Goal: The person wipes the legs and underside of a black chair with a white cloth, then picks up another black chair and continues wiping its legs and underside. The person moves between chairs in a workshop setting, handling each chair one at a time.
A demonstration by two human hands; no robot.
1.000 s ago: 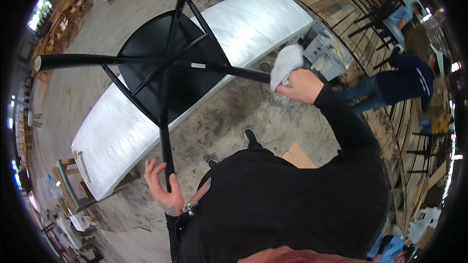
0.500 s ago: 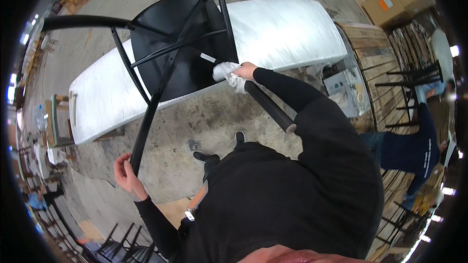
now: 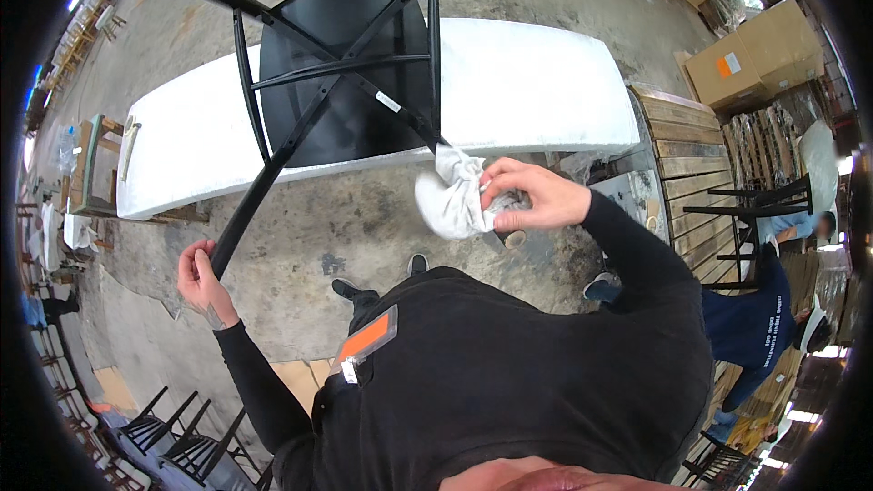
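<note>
A black chair (image 3: pixel 364 27) lies upside down, its rounded seat on a padded white-covered bench and its legs and crossed braces pointing up. No backrest shows. A small white label (image 3: pixel 388 102) sticks to one brace. My left hand (image 3: pixel 204 280) is curled around the end of the near left leg (image 3: pixel 264 184). A crumpled white cloth (image 3: pixel 457 200) is bunched in my right hand (image 3: pixel 541 193), wrapped about the near right leg close to its end (image 3: pixel 516 239). The cloth and my fingers hide most of that leg.
The white-covered bench (image 3: pixel 536 82) reaches to both sides. At the right are wooden pallets (image 3: pixel 687 182), cardboard boxes (image 3: pixel 759 50) and a person in a dark blue shirt (image 3: pixel 750 314). Black chairs (image 3: pixel 186 427) stand at the lower left, a wooden stand (image 3: pixel 95 168) at the left.
My right hand and the cloth have slid along the near right leg toward its end. My left hand stays at the near left leg's end; the view has shifted a little.
</note>
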